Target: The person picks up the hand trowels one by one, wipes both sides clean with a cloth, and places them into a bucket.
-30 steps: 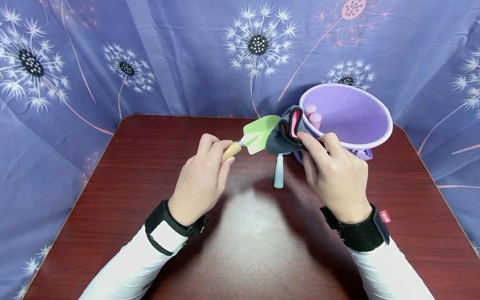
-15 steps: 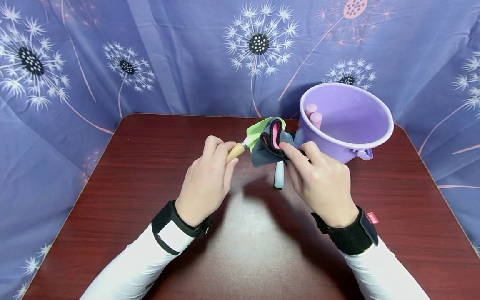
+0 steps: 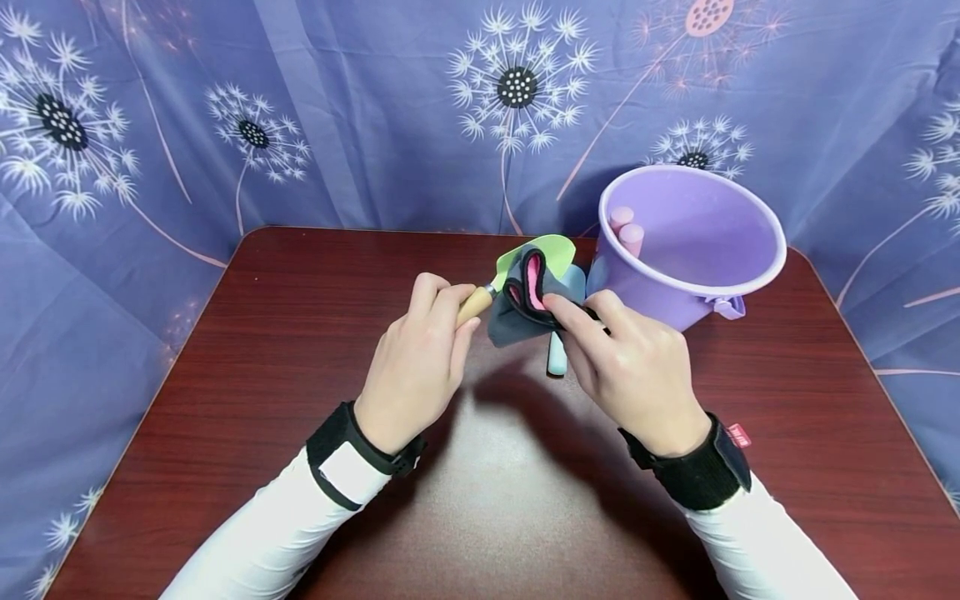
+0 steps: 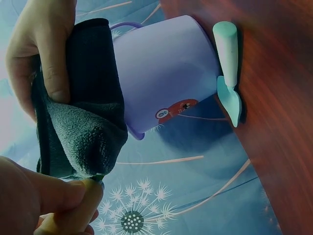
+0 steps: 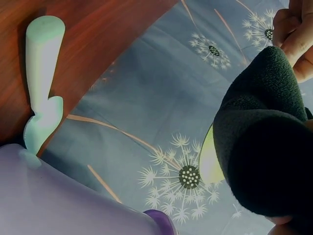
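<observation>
My left hand (image 3: 420, 354) grips the wooden handle (image 3: 472, 304) of a small trowel with a light green blade (image 3: 546, 247), held above the table. My right hand (image 3: 626, 362) pinches a folded grey cloth (image 3: 517, 312) with a pink inner side and presses it against the blade. In the left wrist view the cloth (image 4: 80, 117) is bunched under the right hand's fingers (image 4: 41, 49). The right wrist view shows the cloth (image 5: 266, 142) with the green blade (image 5: 208, 156) behind it.
A lilac bucket (image 3: 690, 246) stands at the back right of the dark red table (image 3: 495, 483), with two pink handles (image 3: 626, 229) poking up inside. A mint-coloured tool (image 3: 556, 354) lies on the table beside the bucket. A blue dandelion-print curtain (image 3: 337, 108) hangs behind.
My right hand has carried the cloth leftward from the bucket's rim onto the trowel blade, which it now covers. The left hand has shifted slightly right with the trowel.
</observation>
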Demonstrator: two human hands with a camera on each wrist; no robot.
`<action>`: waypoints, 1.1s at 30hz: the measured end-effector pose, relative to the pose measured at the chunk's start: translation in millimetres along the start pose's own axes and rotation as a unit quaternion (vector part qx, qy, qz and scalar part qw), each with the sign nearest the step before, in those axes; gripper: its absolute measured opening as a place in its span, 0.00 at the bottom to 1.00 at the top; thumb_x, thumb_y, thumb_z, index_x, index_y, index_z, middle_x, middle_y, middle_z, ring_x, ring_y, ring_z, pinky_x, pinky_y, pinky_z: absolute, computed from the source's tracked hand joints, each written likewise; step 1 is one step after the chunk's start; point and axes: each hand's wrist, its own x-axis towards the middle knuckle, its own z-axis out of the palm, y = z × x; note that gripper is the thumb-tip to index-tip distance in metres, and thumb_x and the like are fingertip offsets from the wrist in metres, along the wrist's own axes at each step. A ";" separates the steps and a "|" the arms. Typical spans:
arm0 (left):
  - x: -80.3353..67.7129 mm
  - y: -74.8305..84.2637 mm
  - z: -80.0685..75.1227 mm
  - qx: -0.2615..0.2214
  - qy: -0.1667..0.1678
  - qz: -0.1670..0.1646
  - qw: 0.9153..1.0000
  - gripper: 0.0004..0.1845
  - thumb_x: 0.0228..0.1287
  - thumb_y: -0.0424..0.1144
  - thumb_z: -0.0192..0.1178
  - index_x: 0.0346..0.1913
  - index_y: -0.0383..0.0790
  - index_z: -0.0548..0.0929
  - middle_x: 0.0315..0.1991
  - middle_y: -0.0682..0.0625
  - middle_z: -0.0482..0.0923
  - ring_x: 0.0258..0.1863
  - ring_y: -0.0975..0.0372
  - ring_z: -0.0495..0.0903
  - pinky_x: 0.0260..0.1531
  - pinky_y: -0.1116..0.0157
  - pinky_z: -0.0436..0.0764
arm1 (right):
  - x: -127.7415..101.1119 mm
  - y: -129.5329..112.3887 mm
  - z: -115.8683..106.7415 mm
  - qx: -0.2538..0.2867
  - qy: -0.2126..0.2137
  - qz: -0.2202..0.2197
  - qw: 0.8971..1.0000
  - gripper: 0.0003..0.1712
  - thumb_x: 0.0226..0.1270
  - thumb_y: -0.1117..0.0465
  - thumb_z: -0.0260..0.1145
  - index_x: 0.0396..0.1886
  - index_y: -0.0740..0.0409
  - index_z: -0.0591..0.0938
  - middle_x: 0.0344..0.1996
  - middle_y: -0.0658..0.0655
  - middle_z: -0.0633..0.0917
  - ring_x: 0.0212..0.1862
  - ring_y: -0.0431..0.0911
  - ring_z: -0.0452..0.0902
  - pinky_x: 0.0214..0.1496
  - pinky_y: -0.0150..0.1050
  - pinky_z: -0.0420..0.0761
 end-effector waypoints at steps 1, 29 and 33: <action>0.2 0.0 0.0 0.000 -0.001 0.000 1.000 0.13 0.79 0.35 0.61 0.61 0.36 0.80 0.49 0.44 0.70 0.24 0.56 0.76 0.22 0.57 0.79 | 0.1 -0.2 -0.2 0.003 0.000 -0.002 1.000 0.17 0.78 0.62 0.59 0.59 0.54 0.88 0.31 0.56 0.79 0.14 0.48 0.62 0.13 0.45 0.65; 4.1 -0.7 -11.3 0.009 0.013 -0.008 1.000 0.14 0.78 0.36 0.62 0.61 0.36 0.81 0.49 0.42 0.72 0.23 0.54 0.78 0.23 0.54 0.81 | -0.4 13.9 -3.3 -0.014 -0.004 0.003 1.000 0.17 0.78 0.61 0.59 0.59 0.53 0.89 0.30 0.57 0.78 0.15 0.49 0.63 0.13 0.45 0.63; 3.4 -0.5 -11.8 0.009 0.010 -0.010 1.000 0.14 0.78 0.36 0.63 0.60 0.37 0.81 0.49 0.43 0.72 0.23 0.54 0.77 0.22 0.54 0.80 | -0.8 17.2 -3.7 -0.022 -0.002 0.022 1.000 0.18 0.77 0.61 0.59 0.59 0.53 0.88 0.31 0.57 0.79 0.14 0.51 0.64 0.12 0.47 0.62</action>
